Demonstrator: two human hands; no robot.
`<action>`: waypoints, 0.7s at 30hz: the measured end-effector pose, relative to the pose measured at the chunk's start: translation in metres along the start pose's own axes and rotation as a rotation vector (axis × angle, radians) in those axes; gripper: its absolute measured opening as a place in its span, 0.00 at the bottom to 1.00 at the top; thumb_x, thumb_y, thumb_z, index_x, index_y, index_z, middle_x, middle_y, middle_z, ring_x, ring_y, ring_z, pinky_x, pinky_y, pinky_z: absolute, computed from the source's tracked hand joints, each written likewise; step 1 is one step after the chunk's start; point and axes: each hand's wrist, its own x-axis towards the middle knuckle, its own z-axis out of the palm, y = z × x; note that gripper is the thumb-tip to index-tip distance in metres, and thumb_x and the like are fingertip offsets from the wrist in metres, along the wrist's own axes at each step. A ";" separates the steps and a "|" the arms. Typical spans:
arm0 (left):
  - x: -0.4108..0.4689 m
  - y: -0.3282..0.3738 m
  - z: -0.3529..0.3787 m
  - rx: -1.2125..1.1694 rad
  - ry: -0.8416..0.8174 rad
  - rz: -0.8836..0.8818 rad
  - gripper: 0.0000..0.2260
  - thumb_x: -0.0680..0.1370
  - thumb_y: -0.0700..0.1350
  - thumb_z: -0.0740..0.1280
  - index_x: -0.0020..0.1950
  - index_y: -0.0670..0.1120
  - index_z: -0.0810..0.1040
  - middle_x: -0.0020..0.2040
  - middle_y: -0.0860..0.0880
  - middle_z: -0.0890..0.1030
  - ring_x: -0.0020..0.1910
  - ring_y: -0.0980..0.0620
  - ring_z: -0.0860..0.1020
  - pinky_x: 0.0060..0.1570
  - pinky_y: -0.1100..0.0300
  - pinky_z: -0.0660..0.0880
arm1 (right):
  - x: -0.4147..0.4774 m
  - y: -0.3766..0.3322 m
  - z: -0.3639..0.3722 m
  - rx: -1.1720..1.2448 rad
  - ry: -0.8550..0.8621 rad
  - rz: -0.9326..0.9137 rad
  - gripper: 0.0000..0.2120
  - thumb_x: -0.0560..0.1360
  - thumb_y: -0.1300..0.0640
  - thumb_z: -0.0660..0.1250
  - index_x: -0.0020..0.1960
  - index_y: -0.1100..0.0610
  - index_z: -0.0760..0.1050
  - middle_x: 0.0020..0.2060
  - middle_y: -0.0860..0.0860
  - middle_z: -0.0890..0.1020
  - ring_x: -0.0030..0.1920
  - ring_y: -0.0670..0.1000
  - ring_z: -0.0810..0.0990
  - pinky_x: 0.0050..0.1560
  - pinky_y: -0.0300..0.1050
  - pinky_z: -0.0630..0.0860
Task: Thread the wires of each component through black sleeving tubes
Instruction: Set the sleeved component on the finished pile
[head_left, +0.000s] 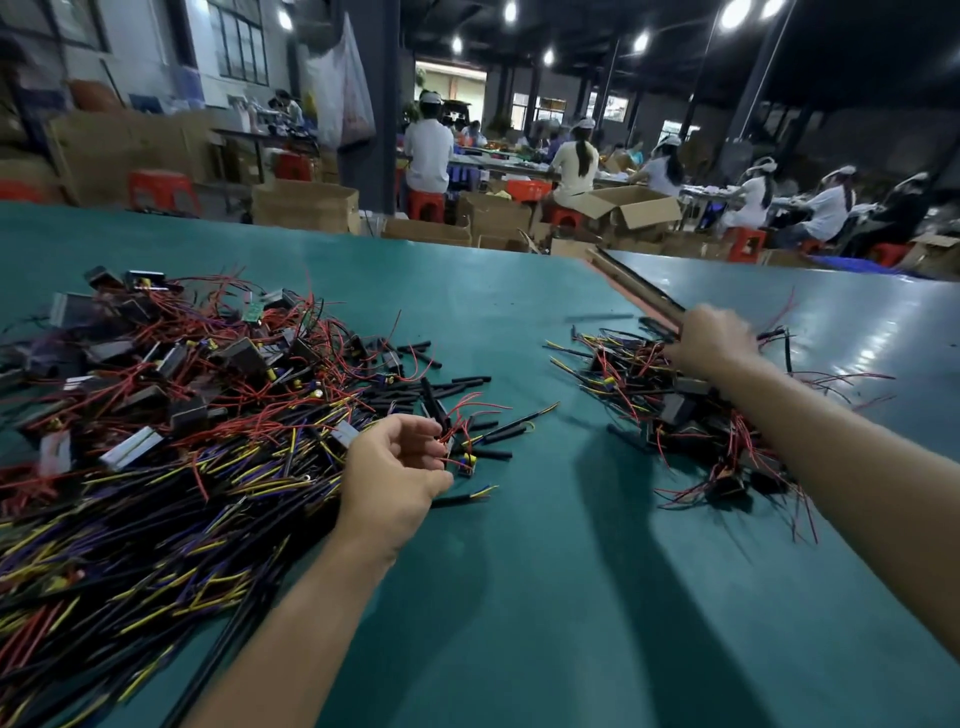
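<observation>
A big heap of components (171, 374) with red, yellow and purple wires covers the left of the green table (545, 571). Short black sleeving tubes (447, 389) lie loose at the heap's right edge. My left hand (395, 478) sits at that edge, its fingers curled round a small component (467, 462) with red wires. A smaller pile of components (691, 405) lies at the right. My right hand (714, 340) reaches over the far side of that pile; it is blurred and what its fingers hold is hidden.
A long dark strip (639, 286) runs along the seam between two table tops behind the right pile. Beyond the table's far edge stand cardboard boxes (306, 205), red stools (163, 189) and several seated people (428, 150) at other benches.
</observation>
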 end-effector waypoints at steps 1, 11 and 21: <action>0.001 -0.001 0.000 0.019 0.000 0.004 0.19 0.65 0.19 0.68 0.44 0.42 0.78 0.37 0.47 0.79 0.32 0.56 0.75 0.33 0.67 0.76 | -0.001 0.004 0.013 -0.033 -0.067 -0.002 0.12 0.75 0.56 0.70 0.49 0.64 0.74 0.41 0.58 0.78 0.43 0.59 0.77 0.40 0.49 0.75; 0.002 -0.018 0.003 0.360 0.056 0.129 0.18 0.64 0.26 0.66 0.40 0.49 0.80 0.36 0.50 0.81 0.32 0.54 0.76 0.34 0.61 0.73 | -0.022 -0.007 0.032 -0.019 0.018 -0.104 0.18 0.70 0.57 0.67 0.58 0.62 0.72 0.59 0.63 0.72 0.61 0.64 0.70 0.62 0.58 0.67; 0.000 -0.021 0.005 0.472 0.036 0.168 0.17 0.64 0.25 0.63 0.36 0.47 0.80 0.35 0.52 0.82 0.35 0.56 0.79 0.37 0.66 0.74 | -0.094 -0.109 0.022 0.247 -0.271 -0.639 0.20 0.74 0.54 0.65 0.65 0.53 0.72 0.61 0.56 0.75 0.62 0.58 0.73 0.63 0.48 0.67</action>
